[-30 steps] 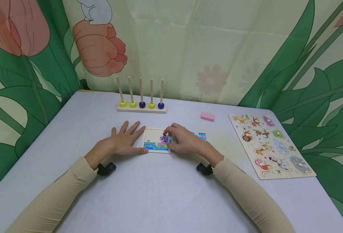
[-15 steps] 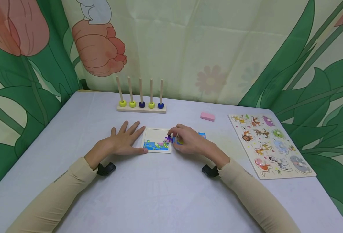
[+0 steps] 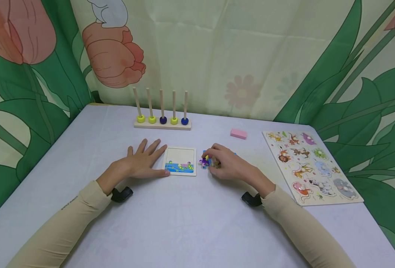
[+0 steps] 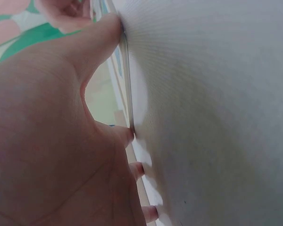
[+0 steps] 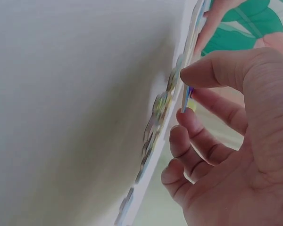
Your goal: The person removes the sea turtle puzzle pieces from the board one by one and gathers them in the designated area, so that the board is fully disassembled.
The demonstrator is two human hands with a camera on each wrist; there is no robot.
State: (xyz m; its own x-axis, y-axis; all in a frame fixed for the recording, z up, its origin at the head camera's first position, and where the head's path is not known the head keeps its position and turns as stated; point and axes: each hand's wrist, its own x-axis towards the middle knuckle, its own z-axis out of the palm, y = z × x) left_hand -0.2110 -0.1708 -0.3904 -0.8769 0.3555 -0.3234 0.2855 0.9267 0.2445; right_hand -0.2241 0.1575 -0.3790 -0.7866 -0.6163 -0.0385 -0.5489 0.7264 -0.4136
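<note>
My left hand (image 3: 138,163) lies spread on the table, its thumb and index fingertips at the left side of a small square puzzle tray (image 3: 180,154). Blue, pink and yellow-green pieces fill the tray's lower strip; its upper part shows bare board. Right of the tray, my right hand (image 3: 229,164) pinches a purple puzzle piece (image 3: 204,161) between thumb and fingertips. In the right wrist view the pinched piece (image 5: 185,98) appears edge-on, close over the loose puzzle pieces (image 5: 155,113) on the table. Part of those pieces is hidden under the hand in the head view.
Behind the tray stands a wooden peg counter (image 3: 162,126) with five-like upright rods and yellow and blue beads. A pink block (image 3: 238,134) lies at the back right. An animal knob puzzle board (image 3: 296,182) covers the right side of the table.
My right hand has moved right, lifting the purple piece out of the tray and carrying it over the loose pieces. My left hand has stayed in place.
</note>
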